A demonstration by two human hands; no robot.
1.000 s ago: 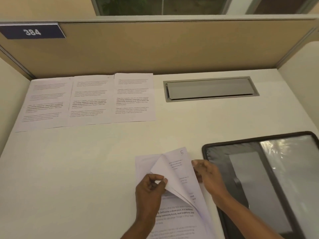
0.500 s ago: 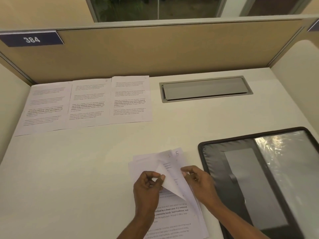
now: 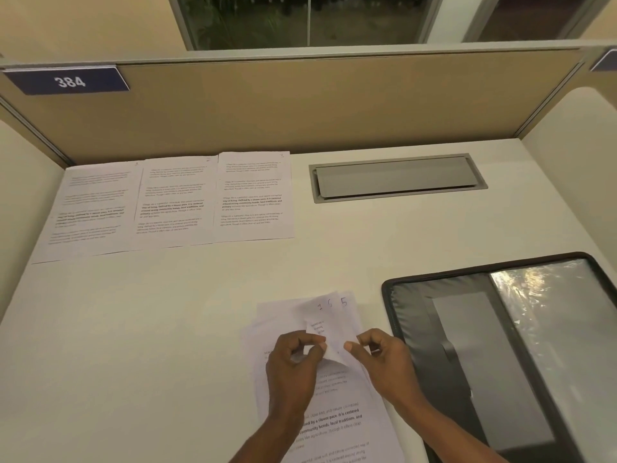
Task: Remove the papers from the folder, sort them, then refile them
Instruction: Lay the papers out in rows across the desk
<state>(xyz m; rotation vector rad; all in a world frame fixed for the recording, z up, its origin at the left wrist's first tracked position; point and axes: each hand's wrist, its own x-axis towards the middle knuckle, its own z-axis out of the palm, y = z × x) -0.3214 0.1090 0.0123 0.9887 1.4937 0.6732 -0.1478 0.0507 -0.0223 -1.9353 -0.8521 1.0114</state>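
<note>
White paper corners curl up between thumbs and fingers: the left hand (image 3: 293, 362) and right hand (image 3: 384, 359) each pinch the lifted top sheets of a stack (image 3: 334, 419) lying at the near edge of a pale desk (image 3: 167, 329). Just beside it, to the right, lies the open black folder (image 3: 467, 362) — well apart, three printed pages (image 3: 180, 202) sit in a row along the far partition.

The table (image 3: 167, 329) is showing plain cream. The three laid-out sheets (image 3: 253, 195) and the near stack of papers (image 3: 334, 422) are showing white with grey and bold black print. The folder (image 3: 417, 312) is showing a black rim and grey lining. The sign (image 3: 70, 81) is showing white digits on navy, against a tan partition (image 3: 300, 105).
</note>
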